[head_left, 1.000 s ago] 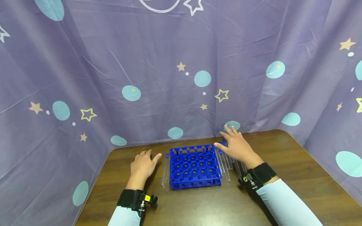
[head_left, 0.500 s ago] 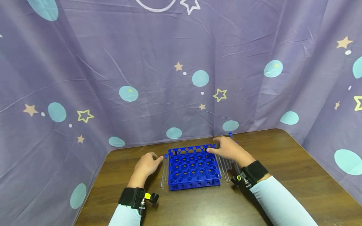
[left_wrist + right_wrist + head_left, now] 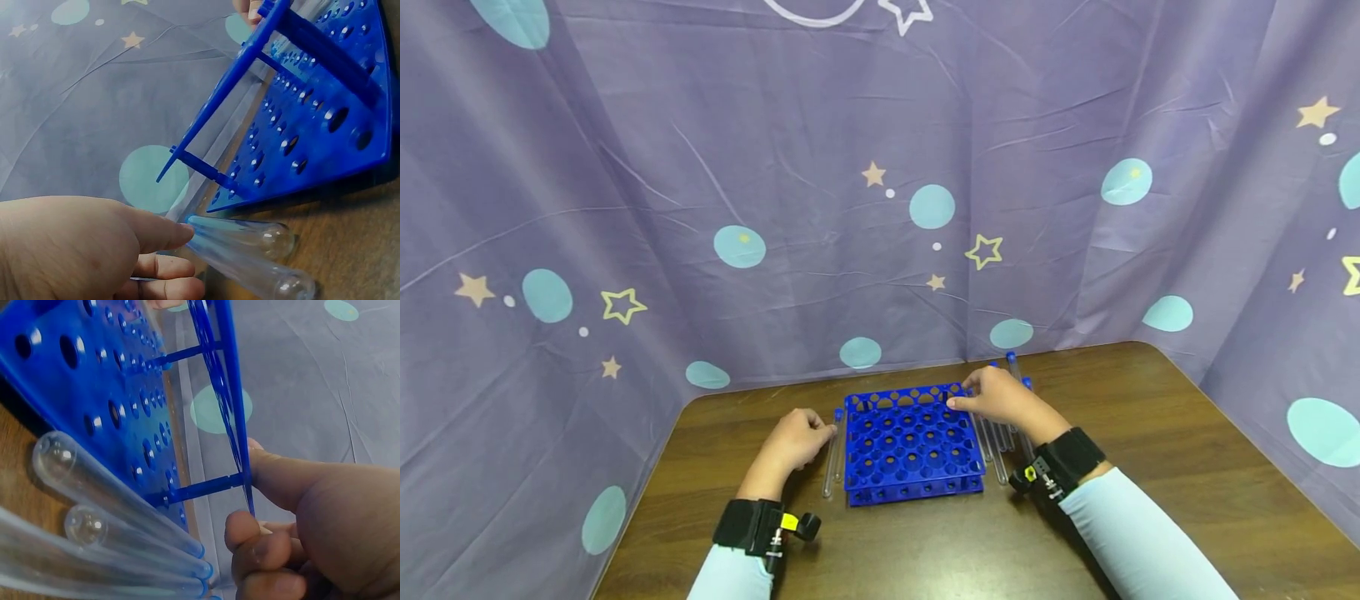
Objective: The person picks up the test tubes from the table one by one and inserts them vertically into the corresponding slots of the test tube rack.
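A blue test tube rack [image 3: 912, 479] with rows of round holes stands on the table. At its far right corner my right hand [image 3: 1003, 396] pinches the edge of the top plate between thumb and fingers, seen closely in the right wrist view. My left hand [image 3: 793, 437] is bent over two blue-capped test tubes [image 3: 828, 479] lying left of the rack. In the left wrist view the thumb tip meets the cap ends of these tubes [image 3: 269, 275], with fingers curled below; whether they grip a tube is hidden. More clear test tubes [image 3: 119, 487] lie right of the rack.
The brown wooden table [image 3: 917, 550] has a rounded far right corner. A purple curtain [image 3: 820, 167] with stars and teal spots hangs close behind its far edge. Further blue-capped tubes [image 3: 1012, 364] lie past the right hand.
My right hand has come left and down from the tubes onto the rack's far right corner. My left hand's fingers have curled in and its thumb has moved over the left tubes.
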Motion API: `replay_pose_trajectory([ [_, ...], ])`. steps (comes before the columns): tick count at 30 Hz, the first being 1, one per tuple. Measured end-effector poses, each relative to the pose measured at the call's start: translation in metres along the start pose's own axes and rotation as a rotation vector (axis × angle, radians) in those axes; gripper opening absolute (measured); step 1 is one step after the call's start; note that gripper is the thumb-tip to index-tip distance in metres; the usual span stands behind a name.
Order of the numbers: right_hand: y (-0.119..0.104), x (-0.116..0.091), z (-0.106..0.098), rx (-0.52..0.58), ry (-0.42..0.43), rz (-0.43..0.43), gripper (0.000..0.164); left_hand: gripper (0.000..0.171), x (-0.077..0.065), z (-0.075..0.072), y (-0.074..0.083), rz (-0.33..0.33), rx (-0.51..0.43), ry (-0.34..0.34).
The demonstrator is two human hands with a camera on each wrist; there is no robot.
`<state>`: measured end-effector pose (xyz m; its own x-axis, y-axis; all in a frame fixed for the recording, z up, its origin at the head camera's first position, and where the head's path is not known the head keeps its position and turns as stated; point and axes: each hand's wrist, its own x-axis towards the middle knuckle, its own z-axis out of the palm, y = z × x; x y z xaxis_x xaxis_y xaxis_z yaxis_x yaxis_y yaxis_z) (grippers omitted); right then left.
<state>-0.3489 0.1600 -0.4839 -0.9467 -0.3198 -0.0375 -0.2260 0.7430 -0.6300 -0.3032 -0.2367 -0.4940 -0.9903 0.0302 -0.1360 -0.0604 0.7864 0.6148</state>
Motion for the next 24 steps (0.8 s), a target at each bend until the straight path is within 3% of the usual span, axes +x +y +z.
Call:
replay_pose_trajectory([
  [12, -0.0031, 0.0007, 0.0056, 0.087, 0.015, 0.035, 0.060, 0.026, -0.0047, 0.0079, 0.0046, -0.005, -0.048, 0.001],
  [19, -0.0006, -0.0009, 0.0082, 0.113, 0.021, 0.044, 0.058, 0.012, -0.0049, 0.0077, 0.0055, -0.009, -0.064, 0.058],
  [24, -0.0003, -0.0022, 0.0079, 0.104, 0.018, 0.046, 0.059, 0.016, -0.0045, 0.0086, 0.0068, -0.023, -0.038, 0.070],
])
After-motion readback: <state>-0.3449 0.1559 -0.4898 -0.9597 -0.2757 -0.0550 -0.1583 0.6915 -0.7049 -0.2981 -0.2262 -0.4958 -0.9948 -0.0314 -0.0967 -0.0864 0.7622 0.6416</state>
